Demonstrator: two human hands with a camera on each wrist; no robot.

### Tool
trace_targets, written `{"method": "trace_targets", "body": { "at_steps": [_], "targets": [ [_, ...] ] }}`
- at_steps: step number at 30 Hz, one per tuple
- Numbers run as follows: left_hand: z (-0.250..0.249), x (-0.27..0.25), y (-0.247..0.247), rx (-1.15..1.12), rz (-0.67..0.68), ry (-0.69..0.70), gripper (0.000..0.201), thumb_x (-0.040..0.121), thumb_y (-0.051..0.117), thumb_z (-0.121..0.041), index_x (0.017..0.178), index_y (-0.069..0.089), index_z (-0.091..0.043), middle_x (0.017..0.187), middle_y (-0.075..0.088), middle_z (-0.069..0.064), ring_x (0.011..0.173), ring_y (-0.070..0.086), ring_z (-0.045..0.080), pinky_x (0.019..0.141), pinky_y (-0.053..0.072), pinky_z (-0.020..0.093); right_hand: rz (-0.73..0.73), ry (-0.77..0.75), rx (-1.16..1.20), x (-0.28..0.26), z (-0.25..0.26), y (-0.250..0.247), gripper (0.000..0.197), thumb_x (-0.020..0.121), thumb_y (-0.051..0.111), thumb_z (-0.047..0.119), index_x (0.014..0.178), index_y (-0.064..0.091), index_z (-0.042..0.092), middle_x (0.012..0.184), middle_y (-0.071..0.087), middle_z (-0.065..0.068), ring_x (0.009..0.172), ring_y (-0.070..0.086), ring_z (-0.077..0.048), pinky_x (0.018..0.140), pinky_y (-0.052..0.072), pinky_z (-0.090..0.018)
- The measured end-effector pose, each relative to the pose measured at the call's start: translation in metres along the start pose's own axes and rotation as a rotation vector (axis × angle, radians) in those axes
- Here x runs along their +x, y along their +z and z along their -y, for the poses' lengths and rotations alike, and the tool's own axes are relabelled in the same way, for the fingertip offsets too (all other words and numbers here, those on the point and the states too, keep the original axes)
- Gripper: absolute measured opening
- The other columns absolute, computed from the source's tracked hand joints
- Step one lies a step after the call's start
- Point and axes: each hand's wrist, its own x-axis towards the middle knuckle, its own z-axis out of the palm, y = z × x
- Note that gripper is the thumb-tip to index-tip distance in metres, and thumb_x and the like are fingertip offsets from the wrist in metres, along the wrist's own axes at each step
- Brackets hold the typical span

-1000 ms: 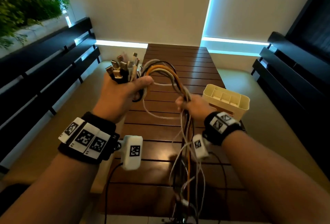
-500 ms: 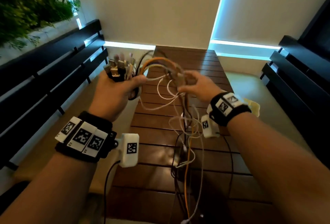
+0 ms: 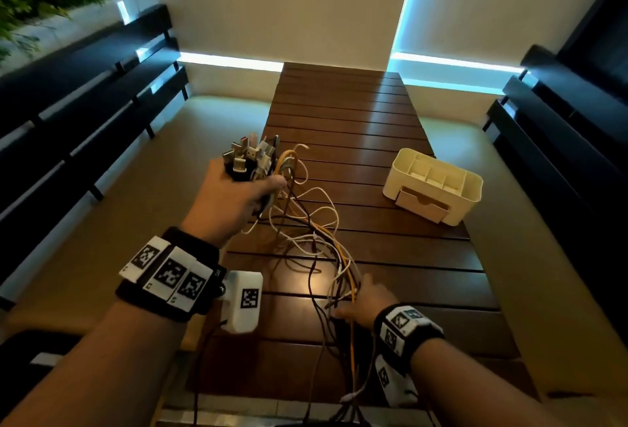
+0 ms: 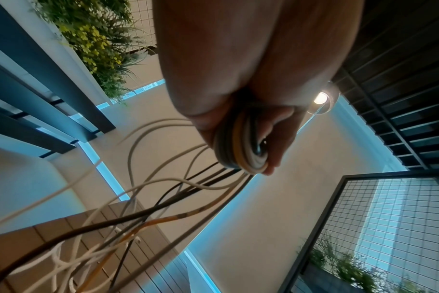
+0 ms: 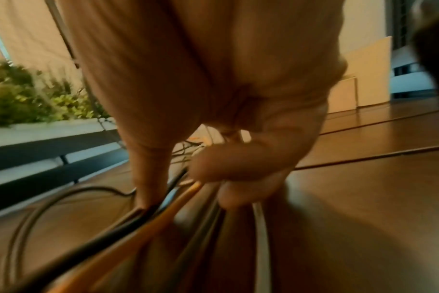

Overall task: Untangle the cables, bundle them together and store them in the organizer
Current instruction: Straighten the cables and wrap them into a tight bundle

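Down toward six o'clock has dropped the right hand [image 3: 365,301], from up beside the raised left. At nine o'clock the left hand [image 3: 234,195] is fisted round the plug ends of the cables [image 3: 306,222]. Those trail across the slatted table [image 3: 390,256] into the right hand's curled fingers [image 5: 228,164]. At two o'clock stands the cream organizer [image 3: 435,185], well apart.

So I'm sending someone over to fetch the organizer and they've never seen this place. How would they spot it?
Look at the long dark slatted wooden table running down the middle of the room. On its right side, apart from the loose cables, stands the organizer: a cream plastic box with open divided compartments on top and one small drawer in front.
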Motion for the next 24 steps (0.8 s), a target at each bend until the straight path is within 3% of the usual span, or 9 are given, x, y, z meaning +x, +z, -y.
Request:
{"method": "trace_targets", "body": {
  "at_steps": [3,4,7,11,15,17,19,21,24],
  "targets": [
    [-0.003,-0.002,0.006,0.000,0.022,0.029,0.020,0.083,0.076,-0.004,0.080,0.062,-0.019,0.065,0.066,-0.016,0.063,0.062,-0.004,0.059,0.048,0.009,-0.077,-0.009,-0.084,0.001,0.007,0.013,0.062,0.075,0.078,0.045,0.121,0.045,0.018,0.100,0.051,0.002,0.102,0.061,-0.022,0.076,0.049,-0.028],
    [-0.004,-0.003,0.007,-0.012,0.023,0.025,0.015,0.083,0.076,-0.006,0.088,0.064,-0.012,0.075,0.069,-0.013,0.069,0.064,-0.002,0.062,0.049,0.010,-0.107,-0.023,-0.096,0.000,0.010,0.017,0.060,0.076,0.077,0.044,0.121,0.046,0.018,0.104,0.052,-0.001,0.107,0.060,-0.023,0.076,0.047,-0.028],
    [-0.001,-0.006,0.010,-0.022,0.011,-0.003,0.032,0.081,0.080,-0.010,0.109,0.066,-0.001,0.094,0.072,0.000,0.082,0.067,0.007,0.067,0.053,0.016,-0.122,-0.065,-0.052,0.006,0.016,0.030,0.048,0.078,0.072,0.038,0.119,0.052,0.021,0.118,0.058,-0.003,0.108,0.059,-0.023,0.084,0.049,-0.029],
    [0.000,-0.011,0.009,-0.016,0.010,-0.029,0.030,0.080,0.080,-0.012,0.104,0.066,-0.002,0.090,0.071,0.002,0.086,0.069,0.013,0.075,0.059,0.024,-0.127,-0.138,-0.100,0.010,0.021,0.037,0.028,0.087,0.060,0.029,0.114,0.060,0.021,0.111,0.063,-0.003,0.098,0.062,-0.024,0.077,0.047,-0.028],
    [-0.001,-0.016,0.000,-0.019,0.001,-0.004,0.018,0.082,0.078,-0.009,0.096,0.067,-0.012,0.082,0.071,-0.007,0.081,0.070,0.005,0.071,0.055,0.014,-0.143,-0.174,0.042,0.013,0.023,0.015,0.015,0.092,0.060,0.020,0.103,0.069,0.018,0.090,0.064,0.000,0.074,0.054,-0.014,0.066,0.041,-0.022],
    [-0.003,-0.018,-0.005,-0.026,0.007,0.012,0.014,0.083,0.076,-0.008,0.091,0.068,-0.015,0.083,0.074,-0.006,0.083,0.071,0.007,0.070,0.055,0.013,-0.177,-0.175,0.135,0.019,0.025,-0.004,0.009,0.091,0.060,0.018,0.090,0.069,0.019,0.085,0.069,-0.001,0.070,0.060,-0.015,0.062,0.047,-0.023],
    [-0.006,-0.019,-0.007,-0.029,0.015,0.027,0.015,0.085,0.074,-0.006,0.083,0.066,-0.018,0.074,0.072,-0.012,0.076,0.070,0.004,0.064,0.053,0.013,-0.224,-0.164,0.265,0.028,0.029,-0.024,0.012,0.092,0.059,0.016,0.082,0.065,0.019,0.080,0.069,-0.003,0.067,0.066,-0.017,0.058,0.055,-0.027],
    [-0.009,-0.019,-0.007,-0.025,0.021,0.040,0.024,0.085,0.073,-0.004,0.075,0.061,-0.022,0.064,0.068,-0.016,0.065,0.066,0.000,0.059,0.050,0.013,-0.312,-0.174,0.383,0.037,0.038,-0.053,0.014,0.093,0.058,0.015,0.081,0.062,0.022,0.083,0.069,-0.007,0.070,0.069,-0.023,0.064,0.061,-0.037],
    [-0.011,-0.019,-0.005,-0.014,0.026,0.039,0.024,0.085,0.074,-0.006,0.072,0.062,-0.022,0.063,0.067,-0.014,0.064,0.064,0.004,0.060,0.054,0.020,-0.496,-0.241,0.481,0.047,0.061,-0.105,0.011,0.088,0.059,0.020,0.078,0.060,0.025,0.081,0.070,-0.008,0.069,0.071,-0.027,0.069,0.062,-0.046]
  ]
}}
